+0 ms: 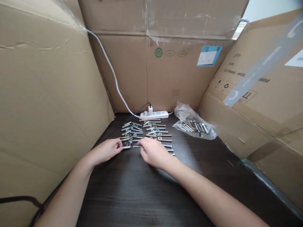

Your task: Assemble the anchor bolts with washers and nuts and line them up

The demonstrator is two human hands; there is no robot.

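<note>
Several metal bolts, sleeves and washers [146, 130] lie in rows on a dark wooden table [146, 189]. My left hand [107, 150] rests at the near left of the rows, its fingertips pinched on a short metal sleeve [126, 147]. My right hand [153, 153] lies at the near middle, fingers curled around the end of a thin bolt [137, 146] that points left toward the sleeve. The two parts are close but apart.
A clear plastic bag of more bolts [194, 126] lies at the back right. A white power strip [155, 114] with a plugged adapter and a white cable [111, 67] sits at the back. Cardboard boxes [47, 94] wall in the table on three sides.
</note>
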